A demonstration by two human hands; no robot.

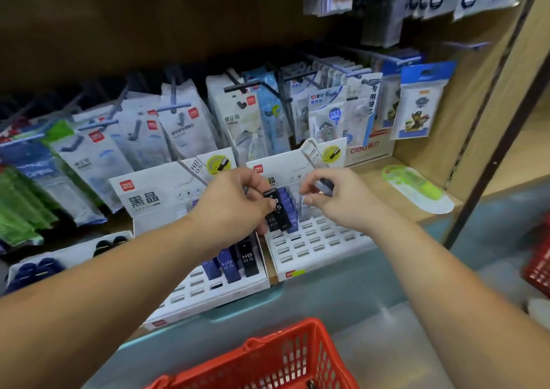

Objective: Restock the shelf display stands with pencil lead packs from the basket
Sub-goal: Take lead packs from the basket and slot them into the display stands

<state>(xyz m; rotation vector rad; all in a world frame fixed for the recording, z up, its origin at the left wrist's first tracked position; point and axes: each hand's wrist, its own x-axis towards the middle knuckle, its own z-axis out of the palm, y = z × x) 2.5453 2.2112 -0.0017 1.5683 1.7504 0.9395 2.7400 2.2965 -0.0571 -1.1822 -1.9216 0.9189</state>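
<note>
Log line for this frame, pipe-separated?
left grip: holds black lead packs | right grip: pinches one pack | at right stand | basket below

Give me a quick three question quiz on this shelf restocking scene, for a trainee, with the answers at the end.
1. True or false: the left hand grips a black pack marked HB 0.5.
2. The red basket is: A) on the shelf above; B) below the hands, nearest the camera; C) behind the stands.
3. Fill in: the right hand pinches a small pack above the right display stand, whose front slots are mostly ____.
Key: 1 true; 2 B; 3 empty.
</note>
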